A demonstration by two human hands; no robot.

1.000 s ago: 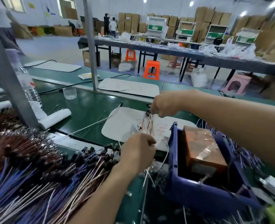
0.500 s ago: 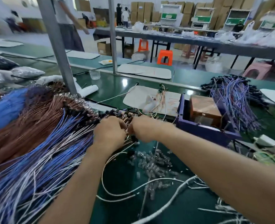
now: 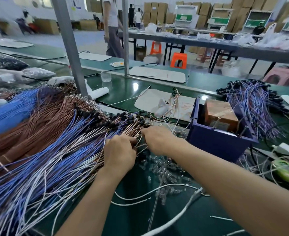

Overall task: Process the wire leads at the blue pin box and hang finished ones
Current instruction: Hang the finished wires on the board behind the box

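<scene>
Wire leads (image 3: 55,142): blue, white and copper-brown, heaped on green tabletop (image 3: 128,89), black plug ends toward blue box (image 3: 220,143). Left hand (image 3: 119,154): fingers (image 3: 132,139) curled around a few thin leads at the plug end. Right hand (image 3: 159,139): fingers curled, pinching the same strands. Blue box just right of the hands, brown block (image 3: 220,114) inside. White mat (image 3: 149,103) behind, red scrawl illegible. Against half a second earlier: hands at the same spot, slightly apart rather than touching; background walker (image 3: 113,31) farther right of grey post (image 3: 70,48).
</scene>
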